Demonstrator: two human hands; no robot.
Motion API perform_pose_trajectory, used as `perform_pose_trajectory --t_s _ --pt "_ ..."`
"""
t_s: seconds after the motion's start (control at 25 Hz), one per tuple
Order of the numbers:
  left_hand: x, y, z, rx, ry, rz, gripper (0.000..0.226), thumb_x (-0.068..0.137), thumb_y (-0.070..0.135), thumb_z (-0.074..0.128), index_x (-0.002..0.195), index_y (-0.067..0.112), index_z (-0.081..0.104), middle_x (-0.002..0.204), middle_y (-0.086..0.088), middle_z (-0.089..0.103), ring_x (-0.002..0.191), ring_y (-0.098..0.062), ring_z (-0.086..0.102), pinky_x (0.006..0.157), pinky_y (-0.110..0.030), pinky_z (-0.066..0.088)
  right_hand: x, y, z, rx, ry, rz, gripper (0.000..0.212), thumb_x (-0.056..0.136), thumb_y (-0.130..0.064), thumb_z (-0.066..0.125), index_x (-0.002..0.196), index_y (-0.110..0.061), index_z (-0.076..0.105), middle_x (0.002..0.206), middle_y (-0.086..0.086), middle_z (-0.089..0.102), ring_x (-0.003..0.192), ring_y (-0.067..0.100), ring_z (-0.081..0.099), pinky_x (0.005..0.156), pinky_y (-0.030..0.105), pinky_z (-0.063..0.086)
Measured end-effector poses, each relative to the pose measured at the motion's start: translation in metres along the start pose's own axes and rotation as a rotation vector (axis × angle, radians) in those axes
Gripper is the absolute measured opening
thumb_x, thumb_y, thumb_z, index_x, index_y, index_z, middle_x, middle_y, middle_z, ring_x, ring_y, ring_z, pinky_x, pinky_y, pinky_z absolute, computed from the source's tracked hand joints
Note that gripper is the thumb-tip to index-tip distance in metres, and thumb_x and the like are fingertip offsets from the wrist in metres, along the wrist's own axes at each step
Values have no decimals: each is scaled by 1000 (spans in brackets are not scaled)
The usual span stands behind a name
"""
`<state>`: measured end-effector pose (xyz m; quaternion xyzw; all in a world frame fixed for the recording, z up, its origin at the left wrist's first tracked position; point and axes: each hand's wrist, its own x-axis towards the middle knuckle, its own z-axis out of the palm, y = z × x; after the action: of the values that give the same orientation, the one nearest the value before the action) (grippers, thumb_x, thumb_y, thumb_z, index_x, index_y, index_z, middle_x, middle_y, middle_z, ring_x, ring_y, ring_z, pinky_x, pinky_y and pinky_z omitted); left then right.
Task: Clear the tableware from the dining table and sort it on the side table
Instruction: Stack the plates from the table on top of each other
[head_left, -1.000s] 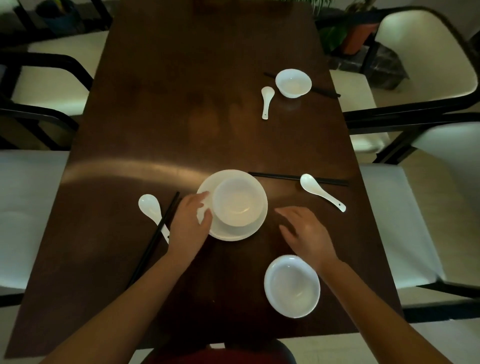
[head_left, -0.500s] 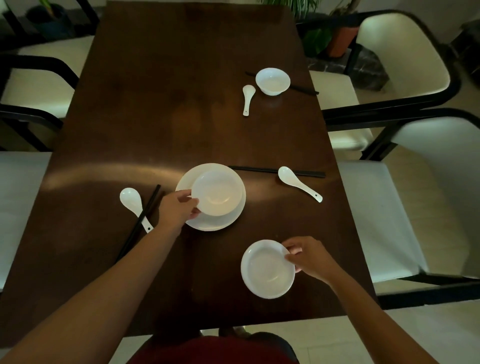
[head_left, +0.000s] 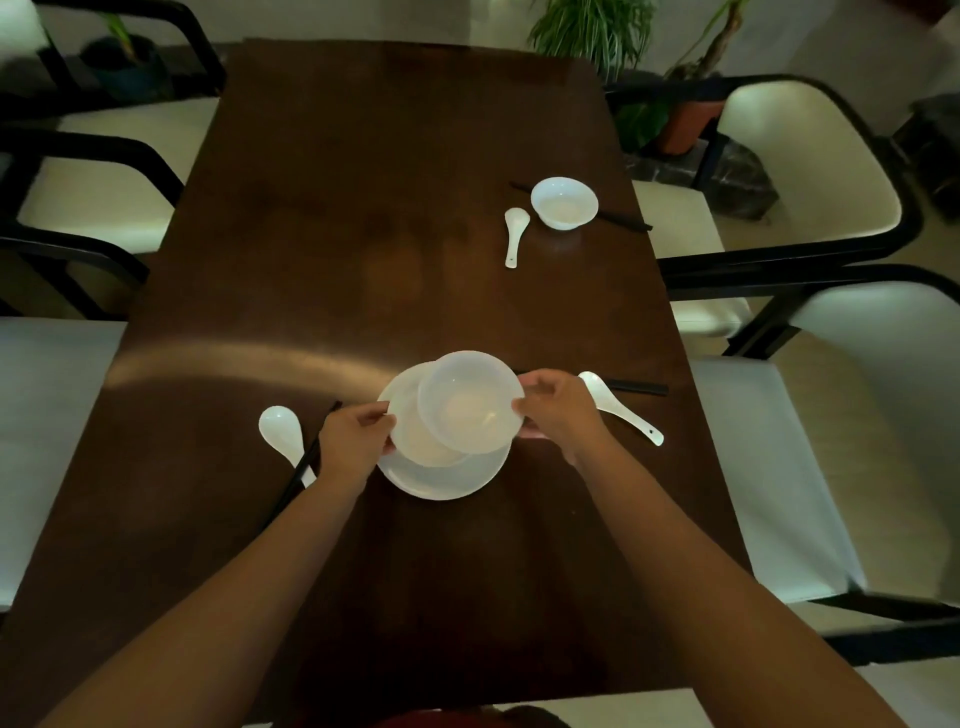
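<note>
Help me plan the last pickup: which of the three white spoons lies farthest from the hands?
The far spoon, beside the lone bowl up the table. The other two spoons lie close beside the left hand and right hand.

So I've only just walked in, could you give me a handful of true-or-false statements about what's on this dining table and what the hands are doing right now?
1. The right hand holds a white bowl over the stack. True.
2. The left hand is picking up a spoon. False: it grips the lower bowl that sits on the plate.
3. Three white spoons lie on the dark table. True: the left spoon, the right spoon and the far spoon.
4. The far bowl is stacked on a plate. False: it stands alone, with chopsticks showing from behind it.
5. Every pair of chopsticks has been cleared. False: three pairs remain.
</note>
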<state>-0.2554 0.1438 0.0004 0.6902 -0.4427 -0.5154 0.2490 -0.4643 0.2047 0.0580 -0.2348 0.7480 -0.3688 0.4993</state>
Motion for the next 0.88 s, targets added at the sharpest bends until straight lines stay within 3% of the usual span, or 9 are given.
perform_pose_trajectory --t_s 0.2,0.36,0.44,0.52,0.64,0.88 --pt "8 6 -4 -90 -73 -71 28 85 5 62 113 1 64 103 -12 66 88 -26 63 71 -33 55 18 4 20 19 80 35 20 82 1 60 97 -11 63 110 14 65 97 27 64 73 38 59" --pt "9 15 -5 -157 -140 -164 13 90 23 56 93 12 64 90 -4 66 84 -20 63 60 -30 55 21 10 28 -62 85 3 28 83 -4 62 109 -10 65 110 9 66 91 20 65 59 25 57" --pt "9 16 -6 -120 -181 -161 19 88 27 60 99 11 63 92 -4 64 87 -21 63 66 -34 57 21 14 32 -77 86 -21 30 83 -5 63 112 -11 66 105 8 69 81 14 67 64 26 56" --pt "7 13 -7 -57 -183 -94 29 84 18 65 111 7 64 98 -7 63 89 -22 61 66 -31 58 20 19 37 -109 95 -39 31 84 -7 63 114 -12 66 91 4 70 66 8 65 66 23 56" --pt "4 9 -10 -35 -185 -38 32 84 5 63 116 3 62 101 -10 64 87 -23 61 72 -34 56 21 25 43 -145 144 -39 32 83 -11 65 114 -15 66 76 -4 65 57 5 63 56 13 52" --pt "3 14 -15 54 -250 -14 32 86 6 60 118 3 61 102 -9 65 88 -23 63 77 -35 56 19 28 49 -388 211 -110 35 83 -25 65 117 -20 63 105 3 68 84 10 56 75 22 43"
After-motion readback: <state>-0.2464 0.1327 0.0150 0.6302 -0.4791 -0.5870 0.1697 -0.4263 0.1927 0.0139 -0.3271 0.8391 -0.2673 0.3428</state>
